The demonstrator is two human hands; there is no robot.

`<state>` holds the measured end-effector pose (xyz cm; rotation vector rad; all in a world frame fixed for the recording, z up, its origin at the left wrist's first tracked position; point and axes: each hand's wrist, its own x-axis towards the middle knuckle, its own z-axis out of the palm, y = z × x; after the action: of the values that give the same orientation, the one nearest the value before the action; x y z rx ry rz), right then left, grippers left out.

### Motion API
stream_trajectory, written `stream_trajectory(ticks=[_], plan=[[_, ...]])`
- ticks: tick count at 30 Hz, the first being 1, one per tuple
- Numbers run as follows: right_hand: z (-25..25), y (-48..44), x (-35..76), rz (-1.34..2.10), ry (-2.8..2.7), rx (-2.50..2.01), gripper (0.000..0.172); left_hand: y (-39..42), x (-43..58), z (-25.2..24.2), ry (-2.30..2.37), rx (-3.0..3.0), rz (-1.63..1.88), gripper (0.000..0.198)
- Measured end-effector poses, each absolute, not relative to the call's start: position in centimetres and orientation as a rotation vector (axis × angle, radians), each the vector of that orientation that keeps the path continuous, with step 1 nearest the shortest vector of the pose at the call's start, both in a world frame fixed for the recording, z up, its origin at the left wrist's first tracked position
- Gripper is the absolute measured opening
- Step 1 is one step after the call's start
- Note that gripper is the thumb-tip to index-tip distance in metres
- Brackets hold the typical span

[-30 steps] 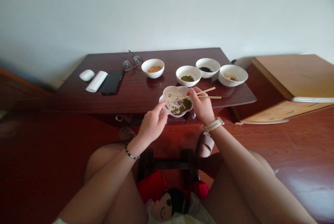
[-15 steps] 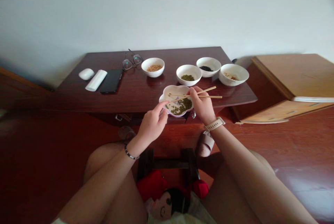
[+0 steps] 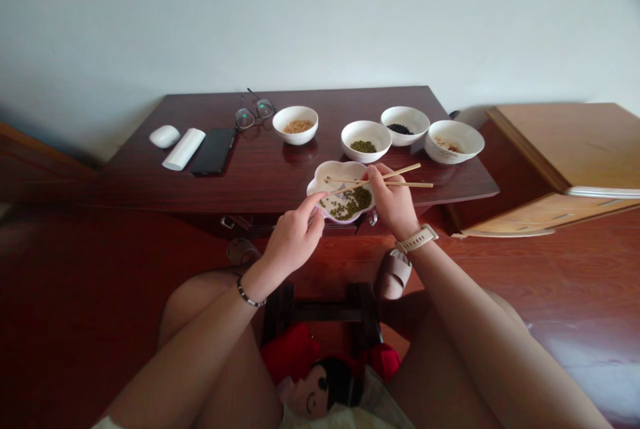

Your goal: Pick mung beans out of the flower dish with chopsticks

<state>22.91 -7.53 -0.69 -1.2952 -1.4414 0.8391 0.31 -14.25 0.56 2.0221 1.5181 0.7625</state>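
Observation:
A white flower-shaped dish (image 3: 320,179) with a pale purple side sits at the table's front edge. Green mung beans (image 3: 356,202) lie mostly in its right and near part. My left hand (image 3: 295,235) grips the dish's near left rim between thumb and fingers. In my right hand (image 3: 395,201), at the dish's right side, is a pair of wooden chopsticks (image 3: 411,184). Their tips are apart over the dish, one close to the left hand's fingertip and one near a small bean at the back left. Nothing is plainly pinched between them.
Behind the dish stand white bowls: one with mung beans (image 3: 367,142), one with black beans (image 3: 405,127), one with tan grains (image 3: 295,125), one with mixed pale pieces (image 3: 454,142). Glasses (image 3: 255,113), a phone (image 3: 214,151) and a white case (image 3: 184,149) lie left.
The view has shifted slightly, so the bowls and dish appear a little further right. Both hands keep their grips, and the chopsticks hold nearly the same pose over the dish.

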Motion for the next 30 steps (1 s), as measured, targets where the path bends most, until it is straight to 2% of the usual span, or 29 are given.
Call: stream_trajectory(ticks=[30], plan=[[-1.0,-7.8,22.7,0.908,-1.510,-1.233,0.044,-15.0,-1.3,1.1,1.463,2.059,0.671,0.049]])
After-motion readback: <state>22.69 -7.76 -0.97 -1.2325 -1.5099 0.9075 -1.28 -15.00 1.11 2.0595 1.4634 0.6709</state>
